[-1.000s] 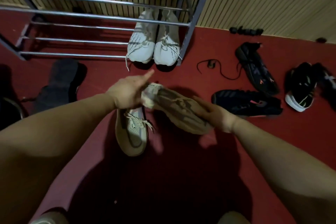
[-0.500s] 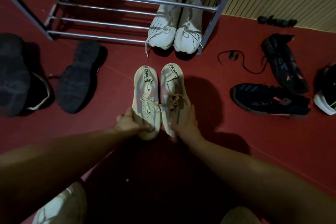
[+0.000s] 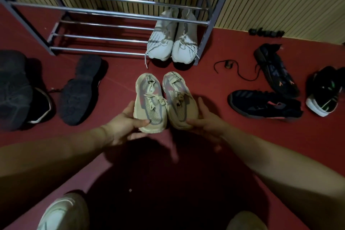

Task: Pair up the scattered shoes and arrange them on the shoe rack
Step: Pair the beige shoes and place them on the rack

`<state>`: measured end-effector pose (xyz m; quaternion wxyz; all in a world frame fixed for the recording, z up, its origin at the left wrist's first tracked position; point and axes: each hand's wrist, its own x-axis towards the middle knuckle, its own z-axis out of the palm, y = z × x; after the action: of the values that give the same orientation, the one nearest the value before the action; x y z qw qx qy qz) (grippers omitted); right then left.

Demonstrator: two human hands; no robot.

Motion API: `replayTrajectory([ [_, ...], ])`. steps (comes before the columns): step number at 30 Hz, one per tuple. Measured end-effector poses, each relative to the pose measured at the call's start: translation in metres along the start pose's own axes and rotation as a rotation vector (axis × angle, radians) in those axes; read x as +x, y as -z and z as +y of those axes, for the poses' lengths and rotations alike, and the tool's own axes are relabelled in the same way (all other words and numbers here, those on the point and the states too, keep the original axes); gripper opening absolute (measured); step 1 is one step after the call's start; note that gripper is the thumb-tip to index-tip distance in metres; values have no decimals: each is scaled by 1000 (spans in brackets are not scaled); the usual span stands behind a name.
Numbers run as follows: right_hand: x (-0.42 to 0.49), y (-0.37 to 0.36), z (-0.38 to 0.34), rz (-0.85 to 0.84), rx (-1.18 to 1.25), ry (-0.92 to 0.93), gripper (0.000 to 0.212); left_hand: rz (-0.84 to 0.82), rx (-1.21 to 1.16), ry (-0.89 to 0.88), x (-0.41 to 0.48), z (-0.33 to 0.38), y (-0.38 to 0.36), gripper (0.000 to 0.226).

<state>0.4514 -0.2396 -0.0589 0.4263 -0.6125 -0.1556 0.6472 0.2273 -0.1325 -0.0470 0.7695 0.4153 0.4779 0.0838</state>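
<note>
On the red floor (image 3: 214, 136) before the shoe rack (image 3: 130, 17), left hand (image 3: 124, 127) grips left beige mesh sneaker (image 3: 149, 102), right hand (image 3: 207, 123) grips right beige mesh sneaker (image 3: 179, 99); side by side, laced.

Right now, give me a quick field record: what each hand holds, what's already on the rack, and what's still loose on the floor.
left hand: grips the toe end of the left beige shoe
right hand: grips the toe end of the right beige shoe
beige shoes: side by side, heels toward the shoe rack
on rack: white pair, bottom tier, right end
floor, left: two dark shoes, one sole up
floor, right: two black shoes, a black and white shoe, a loose lace
</note>
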Motion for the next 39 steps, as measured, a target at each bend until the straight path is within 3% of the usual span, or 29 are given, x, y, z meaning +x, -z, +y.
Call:
replayTrajectory([
  [6, -22, 5, -10, -70, -70, 18, 98, -129, -1, -23, -17, 23, 8, 57],
  [11, -49, 8, -12, -157, -50, 171, 82, -198, -56, -78, -33, 27, 1, 70],
  [14, -62, 14, -8, -128, -62, 274, 91, -201, -54, -140, -36, 26, -5, 86],
  [17, -69, 22, -2, 10, -139, 314, 116, -240, -20, -191, -34, 27, -11, 97],
  [25, -87, 30, -22, 66, -236, 445, 113, -226, 49, -348, -29, 39, -25, 106],
  [29, -76, 26, -44, 29, -214, 451, 103, -279, 59, -428, -27, 57, -19, 97],
  [34, -48, 12, -88, -1, -304, 450, 113, -256, 71, -481, -20, 90, -2, 84],
  [39, -10, -4, -121, -37, -185, 505, 102, -201, 114, -506, 0, 134, 15, 74],
])
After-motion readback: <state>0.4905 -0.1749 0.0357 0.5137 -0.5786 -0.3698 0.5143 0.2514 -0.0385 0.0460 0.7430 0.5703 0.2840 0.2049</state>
